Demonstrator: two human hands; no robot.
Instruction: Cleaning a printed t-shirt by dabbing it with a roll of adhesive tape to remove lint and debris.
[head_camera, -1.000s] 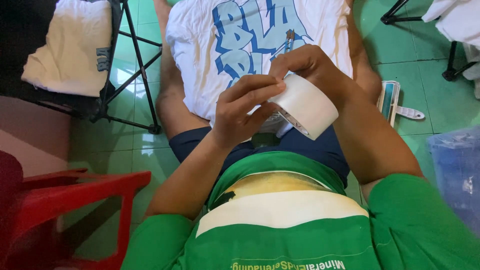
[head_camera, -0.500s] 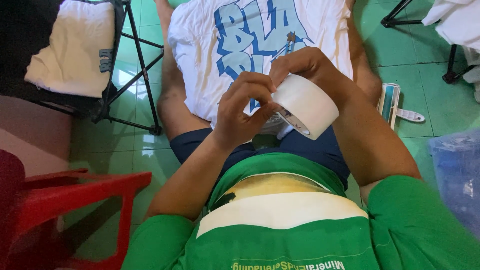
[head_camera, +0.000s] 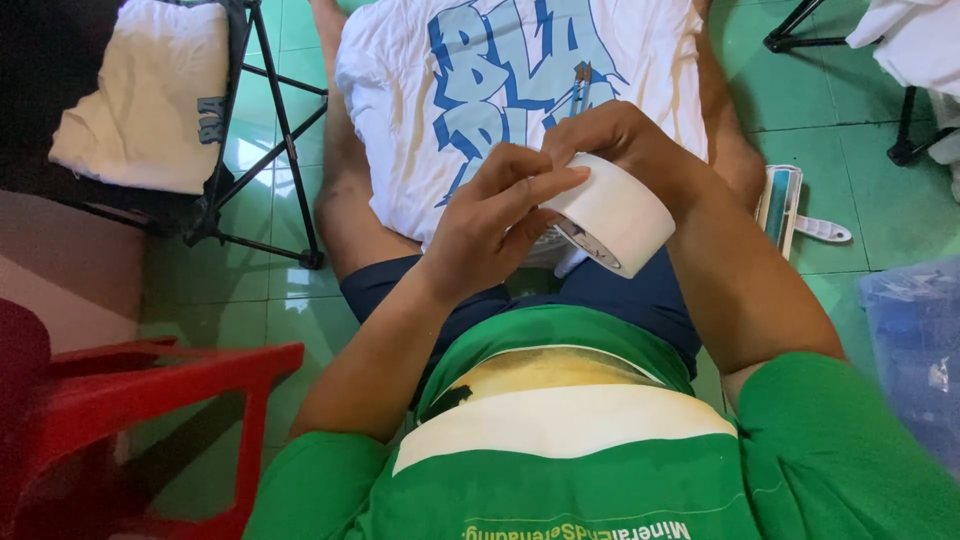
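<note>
A wide white roll of tape (head_camera: 618, 212) is held over my lap, above a white T-shirt with a blue print (head_camera: 480, 110) spread across my knees. My right hand (head_camera: 622, 140) grips the roll from the far side, fingers curled over its top. My left hand (head_camera: 500, 220) rests on the roll's near face, with its fingertips pressed along the outer band near the edge. A small thin tool (head_camera: 580, 82) lies on the shirt just beyond my right hand.
A red plastic chair (head_camera: 150, 410) stands at the lower left. A black folding stand holds a cream folded cloth (head_camera: 150, 95) at upper left. A lint roller (head_camera: 785, 205) lies on the green tiled floor at right; a blue plastic bag (head_camera: 915, 350) sits further right.
My left hand's fingers have slid a little along the roll's outer band toward the right. The roll and my right hand have stayed nearly where they were.
</note>
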